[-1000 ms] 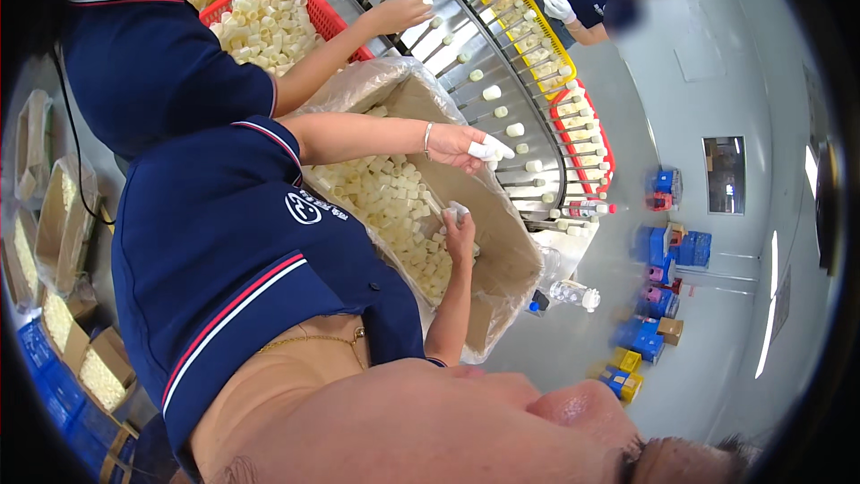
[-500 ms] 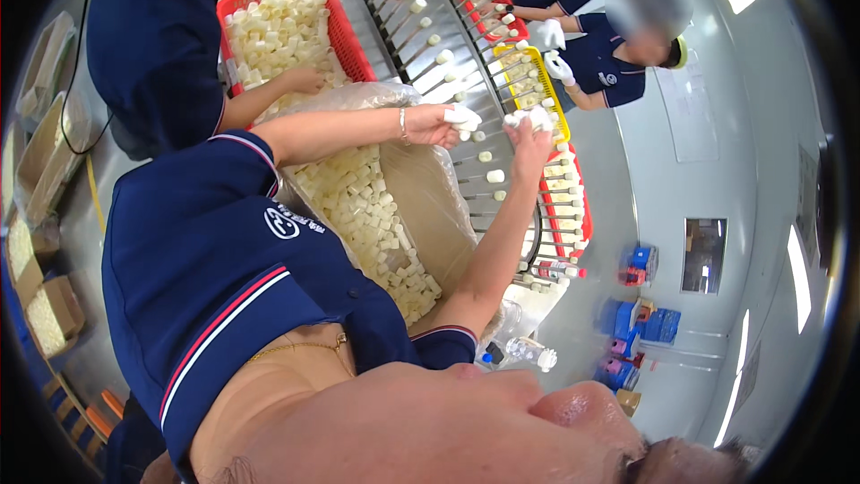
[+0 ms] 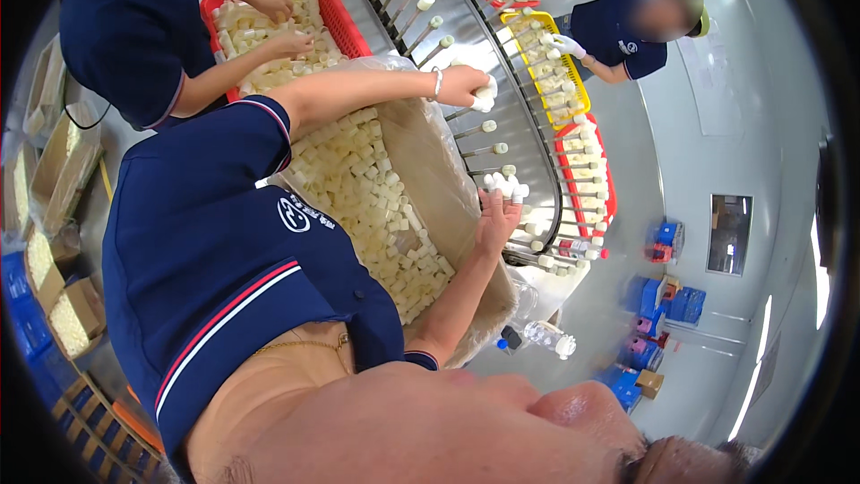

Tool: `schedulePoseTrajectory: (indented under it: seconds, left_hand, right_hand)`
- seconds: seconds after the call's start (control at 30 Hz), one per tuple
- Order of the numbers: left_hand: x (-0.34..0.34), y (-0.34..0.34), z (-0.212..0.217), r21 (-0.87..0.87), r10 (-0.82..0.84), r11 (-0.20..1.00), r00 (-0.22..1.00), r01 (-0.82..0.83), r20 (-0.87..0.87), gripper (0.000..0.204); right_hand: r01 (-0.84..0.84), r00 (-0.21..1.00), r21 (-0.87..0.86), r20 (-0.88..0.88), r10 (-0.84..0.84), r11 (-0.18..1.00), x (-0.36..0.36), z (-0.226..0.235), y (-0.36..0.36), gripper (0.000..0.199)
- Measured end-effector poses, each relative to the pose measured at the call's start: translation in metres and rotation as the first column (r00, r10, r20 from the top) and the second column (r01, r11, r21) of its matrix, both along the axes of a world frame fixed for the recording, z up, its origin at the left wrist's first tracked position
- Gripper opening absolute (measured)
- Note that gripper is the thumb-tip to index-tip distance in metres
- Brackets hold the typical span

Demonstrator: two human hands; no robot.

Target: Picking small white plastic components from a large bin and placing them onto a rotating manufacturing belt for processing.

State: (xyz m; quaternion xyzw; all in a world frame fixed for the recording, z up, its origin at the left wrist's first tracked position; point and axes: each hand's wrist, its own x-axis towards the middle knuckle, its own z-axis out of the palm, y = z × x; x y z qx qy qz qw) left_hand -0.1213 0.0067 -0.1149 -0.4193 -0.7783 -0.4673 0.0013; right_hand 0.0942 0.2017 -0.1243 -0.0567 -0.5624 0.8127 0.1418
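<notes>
Small white cylinders fill both of my hands beside a row of metal rods [image 3: 470, 153]. My left hand [image 3: 464, 86], with a bracelet at the wrist, is closed around white cylinders [image 3: 485, 96] near the rods; the exact number is hidden by its fingers. My right hand [image 3: 498, 217] is lower, fingers bent up around a cluster of white cylinders [image 3: 507, 185]. Several rods carry a similar cylinder on the tip. Under my arms lies a plastic-lined carton [image 3: 430, 166] with a large heap of loose cylinders [image 3: 394, 215].
A red basket [image 3: 339, 18] of cylinders stands beside a co-worker [image 3: 125, 36], whose hands are in it. Across the curved metal conveyor [image 3: 502, 81], another person [image 3: 618, 27] wears white gloves near a yellow basket [image 3: 543, 67]. A red basket [image 3: 611, 184] and clear bottles [image 3: 546, 336] stand nearby.
My hands have moved apart. My left hand has gone up along the rods and closed more tightly; my right hand has come down with its cluster. The whole view has shifted slightly.
</notes>
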Motion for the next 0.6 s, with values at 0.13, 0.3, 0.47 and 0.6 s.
schedulePoseTrajectory:
  seconds: [0.13, 0.3, 0.47, 0.6]
  left_hand:
    - [0.006, 0.037, 0.004, -0.362, -0.056, 0.929, 0.941, -0.073, -0.334, 0.022]
    - [0.017, 0.083, 0.006, -0.549, -0.184, 0.833, 0.905, -0.064, -0.384, 0.018]
    - [0.026, 0.121, 0.009, -0.706, -0.351, 0.708, 0.853, -0.027, -0.386, 0.013]
    - [0.045, 0.13, 0.004, -0.7, -0.387, 0.714, 0.829, -0.007, -0.404, 0.013]
  right_hand:
    - [-0.006, 1.0, -0.038, 0.021, 0.007, 0.999, 0.003, -0.007, 0.016, 0.034]
    - [0.246, 0.969, 0.18, -0.018, -0.247, 0.952, 0.011, -0.006, 0.037, 0.036]
    - [0.314, 0.943, 0.327, -0.002, -0.332, 0.891, 0.004, -0.005, 0.052, 0.034]
    - [0.506, 0.858, 0.472, -0.196, -0.474, 0.722, 0.0, -0.007, 0.06, 0.036]
